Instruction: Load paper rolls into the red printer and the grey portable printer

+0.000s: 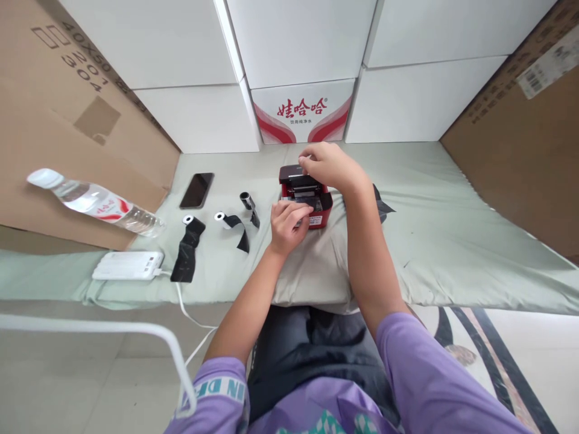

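Observation:
A small red and black device with its lid raised sits on a pale green mat. My right hand reaches over its far side, fingers pinched at the open lid. My left hand touches the device's near left edge with curled fingers. What the fingertips grip inside is hidden. To the left on the mat lie three small rolls trailing black ribbon: one, a second, and a third. A black strip shows behind my right wrist.
A black phone, a white power bank with a cable, and a lying water bottle are at the left. White cartons and brown cardboard wall the mat. A white bar crosses near my left.

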`<action>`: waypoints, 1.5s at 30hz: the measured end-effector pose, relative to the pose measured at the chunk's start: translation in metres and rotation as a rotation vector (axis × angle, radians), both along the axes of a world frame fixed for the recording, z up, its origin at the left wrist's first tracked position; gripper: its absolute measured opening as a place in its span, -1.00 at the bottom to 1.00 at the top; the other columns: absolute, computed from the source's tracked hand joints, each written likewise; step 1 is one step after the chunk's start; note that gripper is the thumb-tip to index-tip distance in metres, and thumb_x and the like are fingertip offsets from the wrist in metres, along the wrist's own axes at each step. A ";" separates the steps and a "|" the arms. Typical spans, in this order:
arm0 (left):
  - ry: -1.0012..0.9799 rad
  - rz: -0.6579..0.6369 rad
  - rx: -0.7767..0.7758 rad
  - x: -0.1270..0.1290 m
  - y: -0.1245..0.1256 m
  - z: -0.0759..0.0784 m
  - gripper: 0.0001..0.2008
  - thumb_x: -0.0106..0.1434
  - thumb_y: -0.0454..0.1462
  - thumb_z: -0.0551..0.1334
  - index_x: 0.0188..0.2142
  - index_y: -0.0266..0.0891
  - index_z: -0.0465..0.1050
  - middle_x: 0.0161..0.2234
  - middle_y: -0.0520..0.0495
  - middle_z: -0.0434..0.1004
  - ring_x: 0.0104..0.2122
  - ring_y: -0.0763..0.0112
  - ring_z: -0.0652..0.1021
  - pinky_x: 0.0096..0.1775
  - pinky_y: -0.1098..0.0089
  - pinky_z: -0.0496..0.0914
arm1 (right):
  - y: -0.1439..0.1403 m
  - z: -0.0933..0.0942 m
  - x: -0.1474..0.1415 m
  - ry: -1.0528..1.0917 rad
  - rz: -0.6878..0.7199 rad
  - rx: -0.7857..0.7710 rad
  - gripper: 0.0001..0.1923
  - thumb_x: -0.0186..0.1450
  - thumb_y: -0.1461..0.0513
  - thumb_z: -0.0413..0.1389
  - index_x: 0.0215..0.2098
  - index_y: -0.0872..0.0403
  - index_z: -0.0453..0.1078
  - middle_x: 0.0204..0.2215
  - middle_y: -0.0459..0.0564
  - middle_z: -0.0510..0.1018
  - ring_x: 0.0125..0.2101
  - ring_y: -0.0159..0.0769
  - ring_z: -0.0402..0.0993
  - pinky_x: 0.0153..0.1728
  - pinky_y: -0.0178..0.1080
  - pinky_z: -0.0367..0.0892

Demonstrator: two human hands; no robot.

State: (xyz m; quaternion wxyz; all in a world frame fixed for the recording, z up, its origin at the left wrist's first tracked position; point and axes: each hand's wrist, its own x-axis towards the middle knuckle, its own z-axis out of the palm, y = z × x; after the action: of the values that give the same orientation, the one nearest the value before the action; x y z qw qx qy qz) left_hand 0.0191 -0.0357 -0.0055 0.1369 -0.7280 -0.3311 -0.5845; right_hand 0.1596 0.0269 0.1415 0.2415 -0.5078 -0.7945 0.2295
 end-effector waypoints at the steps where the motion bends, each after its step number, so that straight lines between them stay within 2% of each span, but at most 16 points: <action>1: 0.006 -0.004 0.015 0.000 0.000 0.000 -0.85 0.37 -0.39 0.19 -0.16 -0.12 0.47 -0.28 -0.01 0.70 -0.26 0.34 0.56 -0.15 0.25 0.35 | 0.000 0.000 0.000 -0.003 0.001 -0.017 -0.70 0.42 0.19 0.03 -0.10 0.13 0.57 -0.20 0.12 0.68 -0.13 -0.15 0.55 -0.02 -0.14 0.40; 5: 0.014 0.000 0.025 -0.001 -0.001 0.000 -0.84 0.36 -0.39 0.19 -0.13 -0.12 0.47 -0.27 -0.02 0.70 -0.26 0.33 0.55 -0.15 0.25 0.35 | 0.005 -0.004 0.001 -0.010 0.019 -0.112 -0.71 0.42 0.16 0.03 -0.15 0.09 0.57 -0.35 0.08 0.68 -0.25 -0.18 0.54 -0.12 -0.17 0.42; 8: 0.032 0.021 -0.050 -0.001 -0.002 0.000 -0.86 0.40 -0.31 0.16 -0.12 -0.14 0.48 -0.26 -0.06 0.68 -0.25 0.30 0.56 -0.13 0.23 0.36 | 0.008 -0.007 0.002 -0.010 0.026 -0.151 -0.73 0.41 0.14 0.04 -0.20 0.07 0.56 -0.36 0.07 0.69 -0.28 -0.18 0.53 -0.18 -0.19 0.42; 11: 0.014 0.030 -0.132 -0.001 -0.004 0.001 -0.75 0.43 -0.18 0.10 -0.04 -0.18 0.48 -0.17 -0.16 0.65 -0.14 0.22 0.56 -0.04 0.17 0.37 | 0.009 -0.006 0.003 -0.020 0.026 -0.174 -0.74 0.41 0.14 0.05 -0.22 0.07 0.55 -0.33 0.08 0.69 -0.30 -0.20 0.53 -0.20 -0.20 0.42; 14: -0.114 0.091 -0.201 -0.003 -0.003 0.002 -0.63 0.47 -0.09 0.03 0.04 -0.21 0.49 -0.02 -0.23 0.57 0.01 0.17 0.51 0.07 0.13 0.32 | 0.008 -0.005 0.004 -0.027 0.021 -0.183 -0.72 0.41 0.12 0.05 -0.20 0.08 0.55 -0.32 0.09 0.69 -0.31 -0.20 0.54 -0.20 -0.20 0.43; 18: -0.271 0.183 -0.334 -0.008 0.004 0.000 -0.54 0.53 -0.08 -0.08 -0.03 -0.16 0.57 0.04 -0.19 0.54 0.07 0.17 0.45 0.13 0.16 0.26 | 0.007 -0.006 0.004 -0.023 0.030 -0.185 -0.69 0.43 0.12 0.01 -0.15 0.07 0.57 -0.29 0.09 0.70 -0.29 -0.16 0.56 -0.15 -0.14 0.45; 21: -0.263 0.156 -0.384 -0.012 0.010 -0.003 -0.52 0.54 -0.07 -0.10 -0.07 -0.15 0.57 0.02 -0.17 0.56 0.07 0.18 0.46 0.13 0.17 0.26 | 0.007 -0.007 0.004 -0.022 0.029 -0.149 -0.68 0.43 0.15 0.01 -0.10 0.08 0.58 -0.25 0.12 0.71 -0.21 -0.12 0.57 -0.08 -0.11 0.44; 25: -0.279 0.145 -0.395 -0.014 0.014 -0.004 -0.57 0.52 -0.07 -0.05 -0.16 -0.16 0.56 -0.06 -0.17 0.56 0.02 0.20 0.50 0.12 0.18 0.28 | 0.017 -0.015 0.006 -0.015 -0.032 0.008 -0.65 0.42 0.20 0.00 0.01 0.13 0.56 -0.03 0.20 0.66 0.00 -0.05 0.54 0.08 -0.07 0.38; 29: -0.369 0.078 -0.442 -0.013 0.017 -0.003 -0.69 0.46 -0.10 0.07 -0.22 -0.16 0.54 -0.13 -0.14 0.54 -0.02 0.22 0.51 0.09 0.21 0.33 | 0.040 -0.038 0.007 -0.009 -0.143 0.012 -0.51 0.41 0.22 0.01 0.25 0.24 0.39 0.24 0.31 0.47 0.22 0.03 0.40 0.25 -0.03 0.24; 32: -0.553 0.011 -0.531 -0.013 0.021 -0.004 -0.75 0.41 -0.09 0.17 -0.11 -0.15 0.53 -0.14 -0.10 0.54 -0.14 0.31 0.52 -0.07 0.33 0.39 | 0.058 -0.061 0.004 0.039 -0.208 -0.073 -0.41 0.43 0.20 0.00 0.36 0.30 0.23 0.33 0.35 0.35 0.31 0.01 0.31 0.30 -0.07 0.19; 34: -0.703 -0.058 -0.592 -0.013 0.026 -0.006 -0.69 0.35 -0.06 0.26 0.00 -0.14 0.49 -0.16 -0.07 0.55 -0.22 0.39 0.52 -0.15 0.39 0.39 | 0.066 -0.074 0.001 0.071 -0.229 -0.122 -0.42 0.47 0.16 -0.05 0.36 0.31 0.22 0.33 0.35 0.36 0.30 -0.02 0.33 0.29 -0.10 0.21; 37: -0.864 -0.155 -0.630 -0.015 0.033 -0.008 -0.57 0.25 -0.04 0.37 0.05 -0.13 0.45 -0.18 -0.05 0.54 -0.22 0.43 0.53 -0.12 0.42 0.40 | 0.070 -0.084 -0.003 0.023 -0.228 -0.141 -0.48 0.50 0.11 -0.11 0.24 0.28 0.38 0.22 0.35 0.49 0.21 0.01 0.43 0.23 -0.10 0.26; 41: -0.951 -0.202 -0.671 -0.015 0.038 -0.009 -0.48 0.19 -0.01 0.41 0.08 -0.12 0.43 -0.16 -0.05 0.55 -0.17 0.42 0.55 -0.09 0.42 0.42 | 0.068 -0.085 -0.005 -0.063 -0.206 -0.116 -0.51 0.51 0.10 -0.11 0.12 0.24 0.47 0.12 0.35 0.57 0.14 0.03 0.49 0.17 -0.09 0.29; 45: -0.998 -0.222 -0.725 -0.015 0.042 -0.009 -0.44 0.16 -0.05 0.43 0.11 -0.10 0.40 0.03 -0.13 0.55 -0.06 0.35 0.56 -0.09 0.41 0.44 | 0.065 -0.082 -0.005 -0.081 -0.216 -0.100 -0.53 0.52 0.10 -0.12 0.12 0.22 0.46 0.11 0.34 0.57 0.12 -0.02 0.50 0.14 -0.12 0.30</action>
State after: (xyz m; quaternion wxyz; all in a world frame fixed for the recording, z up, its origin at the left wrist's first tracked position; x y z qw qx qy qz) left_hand 0.0038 0.0065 -0.0140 -0.3514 -0.3975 -0.4547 -0.7154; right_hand 0.1548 0.0918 0.0595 0.2069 -0.6108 -0.7317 0.2208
